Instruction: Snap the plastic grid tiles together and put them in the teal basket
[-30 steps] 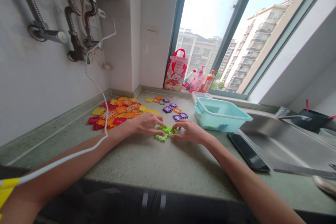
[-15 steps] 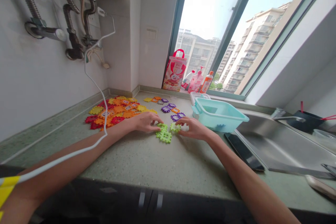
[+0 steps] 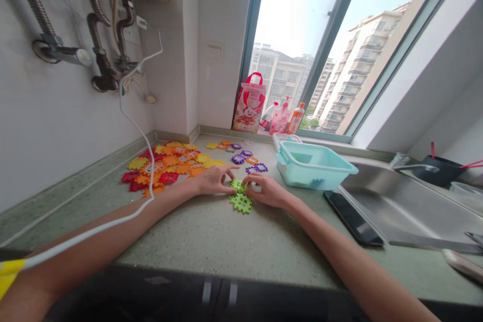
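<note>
From here I have my left hand (image 3: 213, 180) and right hand (image 3: 267, 191) curled at green pieces (image 3: 242, 204) grouped mid-frame, pinch unclear, while the warm-coloured pieces (image 3: 183, 168) lie heaped left of centre.

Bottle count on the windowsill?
3, all right of the pink bag: white bottle nearest it, pink pump bottle in the middle, orange bottle at the right end. Any behind the bag would be hidden.

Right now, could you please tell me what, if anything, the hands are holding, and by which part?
The left hand and right hand meet the far green piece at opposite sides; whether either grips it cannot be told.
</note>
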A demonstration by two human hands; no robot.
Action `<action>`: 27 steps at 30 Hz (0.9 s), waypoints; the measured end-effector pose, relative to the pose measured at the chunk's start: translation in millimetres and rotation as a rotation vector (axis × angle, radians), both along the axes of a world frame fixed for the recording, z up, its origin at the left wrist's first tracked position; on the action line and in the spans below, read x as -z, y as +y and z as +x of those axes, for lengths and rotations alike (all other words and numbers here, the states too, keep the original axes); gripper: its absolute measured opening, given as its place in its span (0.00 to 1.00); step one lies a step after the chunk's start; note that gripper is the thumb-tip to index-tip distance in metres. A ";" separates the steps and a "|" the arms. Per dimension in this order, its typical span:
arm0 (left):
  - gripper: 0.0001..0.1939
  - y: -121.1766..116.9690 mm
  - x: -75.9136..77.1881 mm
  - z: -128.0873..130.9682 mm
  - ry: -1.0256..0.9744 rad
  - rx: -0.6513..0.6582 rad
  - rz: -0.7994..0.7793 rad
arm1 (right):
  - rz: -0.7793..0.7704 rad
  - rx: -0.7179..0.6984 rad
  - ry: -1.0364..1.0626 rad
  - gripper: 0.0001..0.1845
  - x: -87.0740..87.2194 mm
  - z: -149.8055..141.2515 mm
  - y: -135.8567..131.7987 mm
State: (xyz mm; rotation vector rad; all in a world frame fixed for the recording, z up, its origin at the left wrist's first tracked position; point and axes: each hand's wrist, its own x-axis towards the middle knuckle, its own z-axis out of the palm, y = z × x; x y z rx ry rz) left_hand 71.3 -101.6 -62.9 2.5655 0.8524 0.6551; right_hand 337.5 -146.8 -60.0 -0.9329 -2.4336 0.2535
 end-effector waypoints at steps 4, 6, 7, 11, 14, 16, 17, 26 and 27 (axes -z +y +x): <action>0.43 2.0 1.7 0.6 -0.004 -0.001 0.027 | -0.002 0.021 -0.002 0.09 -0.2 0.2 -0.6; 0.42 1.9 1.4 1.0 -0.019 -0.007 0.037 | -0.012 0.039 0.003 0.10 -0.2 -1.0 -1.7; 0.41 1.1 0.8 1.3 -0.026 -0.007 0.053 | -0.011 0.047 0.006 0.10 -0.2 -2.1 -2.5; 0.40 -7.4 -4.8 2.7 -0.048 -0.005 0.178 | 0.083 0.066 -0.005 0.12 -3.6 -6.1 -6.2; 0.41 -14.5 -10.8 3.5 -0.078 -0.028 0.264 | 0.218 0.066 -0.045 0.11 -14.2 -3.5 -9.1; 0.40 -16.6 -14.3 2.6 -0.056 -0.043 0.306 | 0.334 0.117 -0.060 0.11 -26.1 4.1 -11.4; 0.38 -16.7 -15.7 1.5 -0.027 -0.043 0.324 | 0.397 0.172 -0.058 0.11 -33.2 10.0 -12.6; 0.25 -21.8 -25.0 -5.8 0.168 0.238 0.396 | 0.655 0.877 -0.034 0.16 -76.2 86.1 -7.4; 0.29 -25.1 -26.1 -3.8 0.178 0.274 0.387 | 0.643 0.912 -0.043 0.16 -76.1 89.6 -6.1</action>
